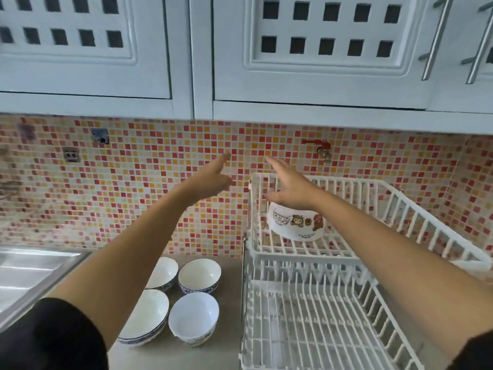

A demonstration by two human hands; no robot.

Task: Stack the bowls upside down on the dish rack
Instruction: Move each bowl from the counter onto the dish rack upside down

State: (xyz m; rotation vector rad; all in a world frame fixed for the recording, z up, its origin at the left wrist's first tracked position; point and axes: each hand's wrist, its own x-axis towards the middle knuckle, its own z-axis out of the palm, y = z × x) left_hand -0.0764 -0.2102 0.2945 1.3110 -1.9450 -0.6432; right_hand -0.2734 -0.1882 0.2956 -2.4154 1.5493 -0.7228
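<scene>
A white bowl printed with cartoon animals point(296, 222) sits upside down on the upper tier of the white plastic-coated wire dish rack point(314, 297), its rim toward the wires and tilted a little toward the camera, its base hidden under the right hand point(289, 186). That hand hovers spread over the bowl, fingers splayed and its grip open; whether the palm touches the bowl cannot be told. The left hand point(210, 177) is raised in front of the red, orange and cream mosaic wall tiles point(133, 188), fingers extended, its grip open and empty. On the grey tabletop point(229, 303), just left of the rack, stand four white bowls with blue-patterned outsides, all mouth up, in a two-by-two cluster: far-left bowl point(164, 272), far-right bowl point(199, 275), near-left bowl point(149, 316) and near-right bowl point(193, 317). The left forearm crosses above the two left ones. The rack's lower tier holds no dishes. A stainless steel sink point(29, 273) lies at far left, white cabinet doors point(320, 62) hang overhead, and a red-handled tap point(321, 150) juts from the tiles above the rack.
</scene>
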